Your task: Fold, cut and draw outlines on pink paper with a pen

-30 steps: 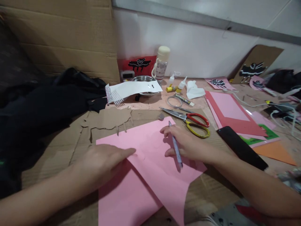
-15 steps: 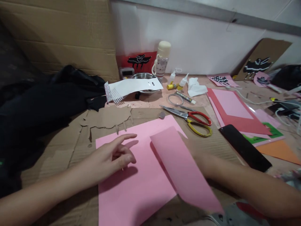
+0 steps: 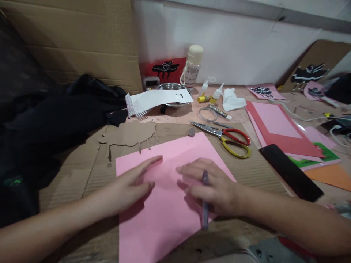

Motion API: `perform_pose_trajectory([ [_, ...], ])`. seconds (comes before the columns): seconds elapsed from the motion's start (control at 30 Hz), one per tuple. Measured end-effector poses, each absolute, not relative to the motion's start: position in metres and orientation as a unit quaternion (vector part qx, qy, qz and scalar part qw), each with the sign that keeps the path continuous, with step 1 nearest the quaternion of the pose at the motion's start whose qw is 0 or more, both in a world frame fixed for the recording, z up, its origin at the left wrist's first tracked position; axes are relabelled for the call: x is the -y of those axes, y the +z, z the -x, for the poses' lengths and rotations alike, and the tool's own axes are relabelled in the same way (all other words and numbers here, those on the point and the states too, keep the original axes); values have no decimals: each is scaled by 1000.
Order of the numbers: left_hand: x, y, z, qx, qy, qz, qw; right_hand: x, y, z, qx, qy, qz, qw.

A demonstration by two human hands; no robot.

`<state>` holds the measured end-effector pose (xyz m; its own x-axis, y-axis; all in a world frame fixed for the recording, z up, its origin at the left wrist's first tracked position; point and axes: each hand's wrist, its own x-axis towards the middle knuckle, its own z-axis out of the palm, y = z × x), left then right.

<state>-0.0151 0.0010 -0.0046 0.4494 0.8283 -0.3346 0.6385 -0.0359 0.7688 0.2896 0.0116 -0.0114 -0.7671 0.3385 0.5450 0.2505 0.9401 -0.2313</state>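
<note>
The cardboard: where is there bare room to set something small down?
Bare cardboard shows between the scissors, pink sheet, black slab and right forearm. Another patch lies left of the sheet, between the cardboard cutout and left forearm. It's crowded beyond the scissors, around the glue bottles and metal bowl, and right of the slab, among papers.

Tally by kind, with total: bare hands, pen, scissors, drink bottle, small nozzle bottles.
Left hand and right hand: 2
Pen: 1
Scissors: 1
Drink bottle: 1
Small nozzle bottles: 2
Total: 7
</note>
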Motion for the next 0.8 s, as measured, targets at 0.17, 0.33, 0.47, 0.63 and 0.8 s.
perform_pose_trajectory([
  [0.17,-32,-1,29,-550,122,-689,456,-39,-19,-309,794,256,399,381],
  [0.33,-44,6,36,-555,119,-686,456,-58,-24,-313,657,397,484,420],
  [0.47,-47,7,35,-551,113,-691,454,-60,-28,-309,650,406,480,427],
  [0.63,-51,5,39,-541,131,-705,440,-63,-27,-310,642,388,508,423],
  [0.8,-54,-6,47,-543,126,-698,450,-63,-23,-311,627,376,531,428],
])
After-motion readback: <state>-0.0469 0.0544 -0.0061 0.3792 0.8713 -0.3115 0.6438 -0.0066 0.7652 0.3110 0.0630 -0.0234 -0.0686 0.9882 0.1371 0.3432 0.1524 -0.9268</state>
